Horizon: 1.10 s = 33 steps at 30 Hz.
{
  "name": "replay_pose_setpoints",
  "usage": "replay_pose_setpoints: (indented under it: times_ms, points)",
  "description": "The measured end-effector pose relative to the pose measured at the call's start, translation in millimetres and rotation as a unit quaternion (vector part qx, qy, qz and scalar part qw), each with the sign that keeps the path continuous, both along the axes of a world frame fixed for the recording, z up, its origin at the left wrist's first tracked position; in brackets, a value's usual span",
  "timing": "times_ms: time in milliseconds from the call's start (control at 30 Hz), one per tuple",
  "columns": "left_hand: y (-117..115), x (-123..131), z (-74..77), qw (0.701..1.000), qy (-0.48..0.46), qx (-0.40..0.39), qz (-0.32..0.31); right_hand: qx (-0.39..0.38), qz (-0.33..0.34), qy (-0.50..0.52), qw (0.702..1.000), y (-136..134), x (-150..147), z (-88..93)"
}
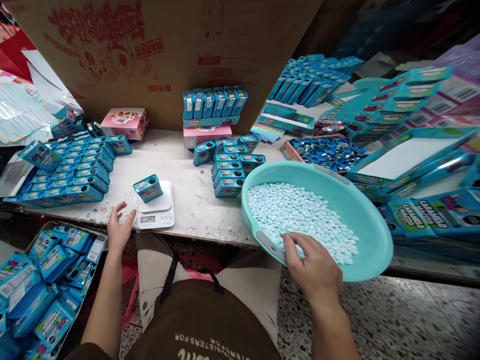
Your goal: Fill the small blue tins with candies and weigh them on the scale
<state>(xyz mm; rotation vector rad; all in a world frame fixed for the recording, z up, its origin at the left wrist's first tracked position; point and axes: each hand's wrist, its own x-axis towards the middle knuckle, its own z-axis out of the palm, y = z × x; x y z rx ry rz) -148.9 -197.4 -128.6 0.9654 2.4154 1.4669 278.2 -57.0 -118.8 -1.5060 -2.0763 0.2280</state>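
The pack (147, 190) stands upright on the scale (167, 220), its round opening facing up. I judge it light, smooth and easily dented; grip it lightly by its opposite sides. My left hand (120, 232) is beside the scale, fingers spread and empty. My right hand (317, 270) is at the near rim of the basin (377, 240), fingers half-curled near the candies (311, 215); I cannot tell whether they hold any. Candies: probably hard, slippery. On the tabletop (187, 175), a pack cluster (228, 172) obstructs the basin's left side; a carton (172, 45) blocks the rear.
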Motion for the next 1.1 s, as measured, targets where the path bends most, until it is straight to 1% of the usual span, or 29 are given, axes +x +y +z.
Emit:
replay_pose_setpoints:
  times_ms: [100,233,300,367,467,567,700,767,833,867,900,933,967,1000,1033,1067,1100]
  points:
    - [2.4,1.0,0.8,1.000,0.009,-0.001,-0.006,-0.072,0.039,-0.022,0.996,11.2,7.2,-4.7]
    - [2.0,-2.9,-2.8,0.999,0.027,0.016,0.013,-0.181,0.107,-0.086,0.974,48.6,9.0,-14.8]
    - [-0.9,-5.4,-5.4,0.999,0.027,0.029,0.036,-0.211,0.128,-0.127,0.961,68.5,3.3,-19.5]
    - [-5.7,-7.0,-8.3,0.997,0.022,0.038,0.056,-0.230,0.146,-0.155,0.949,82.3,-4.8,-22.4]
    - [-15.0,-7.6,-15.7,0.996,0.002,0.042,0.080,-0.247,0.162,-0.163,0.941,88.2,-16.1,-23.2]
    - [-22.8,-8.1,-27.0,0.994,-0.032,0.039,0.098,-0.267,0.156,-0.142,0.940,85.1,-23.2,-21.6]
    - [-25.3,-11.3,-38.4,0.992,-0.063,0.024,0.108,-0.319,0.138,-0.066,0.935,87.5,-27.6,-14.7]
    - [-22.4,-13.8,-39.9,0.992,-0.057,0.020,0.110,-0.344,0.106,-0.004,0.933,93.0,-28.4,-9.8]
    - [-17.0,-16.0,-39.0,0.993,-0.044,0.022,0.109,-0.380,0.044,0.094,0.919,99.3,-28.5,-4.5]
    - [-13.6,-16.8,-37.8,0.993,-0.038,0.025,0.107,-0.402,0.005,0.160,0.902,102.2,-28.3,-1.6]
    - [-9.8,-17.3,-36.4,0.993,-0.036,0.029,0.106,-0.427,-0.033,0.236,0.872,104.9,-28.0,1.3]
    - [-5.9,-17.8,-34.9,0.993,-0.036,0.032,0.104,-0.460,-0.069,0.322,0.825,107.3,-27.4,4.4]
    - [-1.9,-18.1,-33.5,0.994,-0.038,0.036,0.099,-0.496,-0.097,0.405,0.762,109.5,-26.8,7.5]
    - [2.0,-18.3,-32.5,0.994,-0.040,0.040,0.095,-0.529,-0.118,0.476,0.692,111.6,-25.9,10.7]
    - [5.6,-18.6,-32.1,0.994,-0.041,0.045,0.090,-0.555,-0.131,0.530,0.628,113.5,-25.0,13.7]
    - [9.0,-19.0,-32.4,0.994,-0.038,0.050,0.088,-0.571,-0.137,0.566,0.579,115.2,-24.1,16.6]
    - [12.0,-19.3,-33.4,0.995,-0.033,0.052,0.079,-0.577,-0.141,0.589,0.549,116.8,-23.1,19.3]
